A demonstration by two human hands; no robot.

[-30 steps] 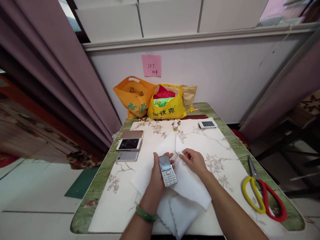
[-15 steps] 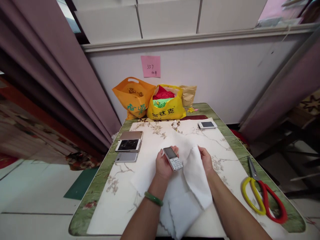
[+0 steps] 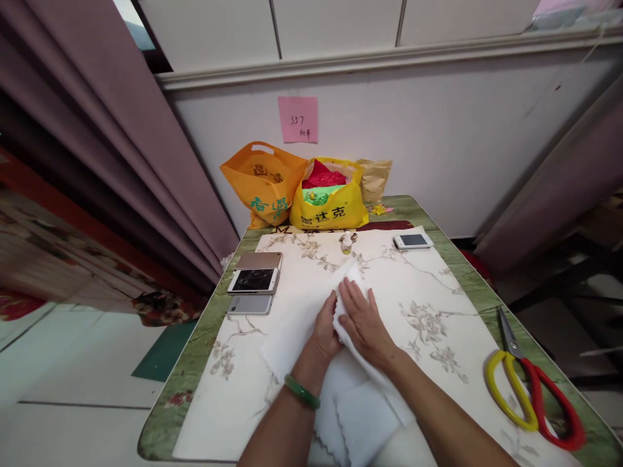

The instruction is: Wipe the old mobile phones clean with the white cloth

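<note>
My left hand [image 3: 324, 332], with a green bangle on its wrist, is curled under a fold of the white cloth [image 3: 357, 415] in the middle of the table. The small keypad phone it held a moment ago is hidden under that fold. My right hand [image 3: 366, 324] lies on top of the fold with its fingers stretched flat, pressing the cloth down against my left hand. The rest of the cloth spreads toward me over the flowered table cover [image 3: 438, 305].
Three phones [image 3: 253, 280] lie in a row at the table's left edge, and a white phone [image 3: 413, 240] at the far right. A small bottle [image 3: 346, 242] stands beyond my hands. An orange bag [image 3: 265, 181] and a yellow bag [image 3: 329, 204] stand against the wall. Yellow-and-red scissors [image 3: 530, 395] lie at the right.
My right hand lifted a flap of the cloth and laid it over the phone in my left hand. The phone went from plain view to hidden.
</note>
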